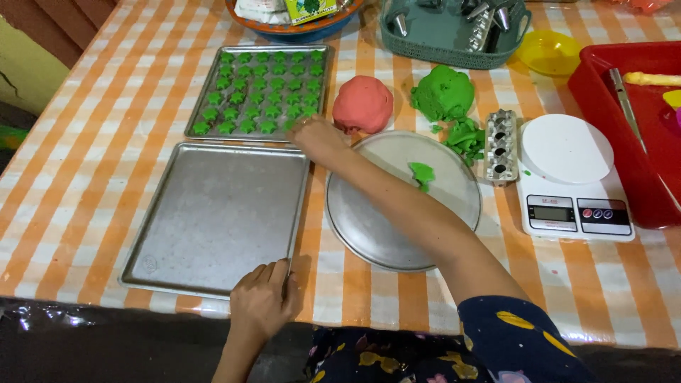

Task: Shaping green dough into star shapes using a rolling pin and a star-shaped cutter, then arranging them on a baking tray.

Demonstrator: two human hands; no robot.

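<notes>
Left hand [261,300] pressed flat, fingers together, on the empty tray's [213,213] near rim. Right hand [317,136] at the filled tray's [206,92] corner among green star cookies [257,89]; fingertips hidden, grip impossible to tell.

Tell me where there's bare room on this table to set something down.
The near baking tray is bare, edged by the left hand. The round pan holds only a green scrap. Crowded: the far tray of green stars, and around the dough balls.

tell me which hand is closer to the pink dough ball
Right. The right hand sits just left of the pink dough ball, almost touching it. The left hand is far off, at the near corner of the empty tray.
</notes>
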